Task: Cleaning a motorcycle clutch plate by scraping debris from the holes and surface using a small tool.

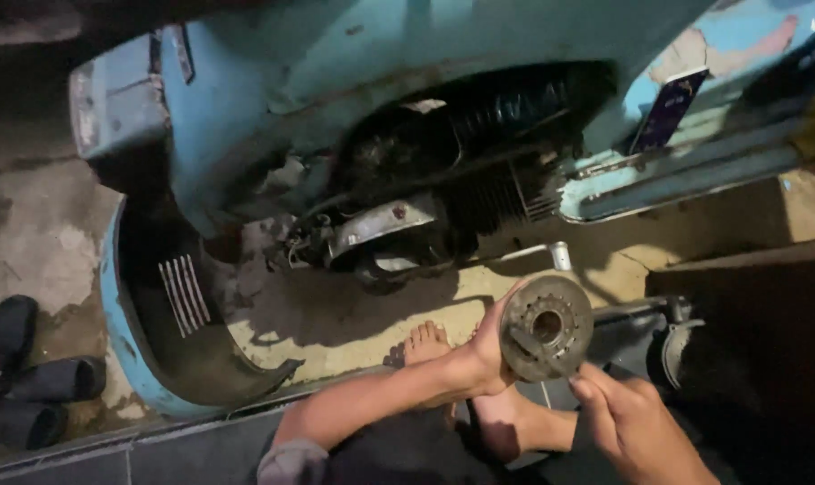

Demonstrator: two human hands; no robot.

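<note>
My left hand (486, 352) grips a round, grimy metal disc (546, 327) with a hollow centre, holding it up by its left rim. My right hand (630, 422) is just below and to the right of the disc, its fingertips close to the lower edge; whether they touch it is unclear. Beyond the disc lies a light blue scooter (282, 81), its side open and the dark, finned engine (461, 171) exposed. My bare feet (425, 343) rest on the ground under my arms.
A detached light blue side panel (156, 341) with white slats lies on the stained concrete at left. Dark shoes (21, 377) sit at the far left. A silver kick lever (558, 255) sticks out below the engine. A dark step edge runs at right.
</note>
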